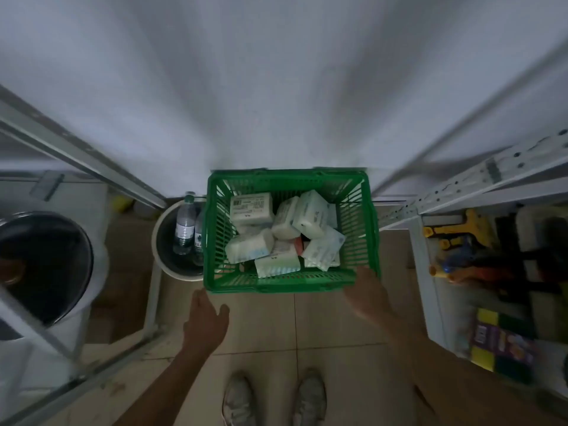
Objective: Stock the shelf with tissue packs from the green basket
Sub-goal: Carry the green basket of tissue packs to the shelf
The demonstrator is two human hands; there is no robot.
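A green basket [215, 241] stands on the tiled floor against the white wall, straight in front of my feet. Several white tissue packs [252, 209] lie jumbled inside it. My left hand [206, 321] hovers just short of the basket's near left corner, fingers apart and holding nothing. At the near right corner, my right hand [367, 292] rests against the rim; I cannot tell whether its fingers grip the rim. Metal shelf frames rise on both sides, the right shelf [479, 179] being pale perforated steel.
A white bucket [159, 241] with water bottles [185, 224] touches the basket's left side. A larger dark bin [46, 265] sits at far left. Toys [461, 250] and sponge packs [498, 339] fill the right shelf's lower level. My shoes [273, 401] are on the tiles.
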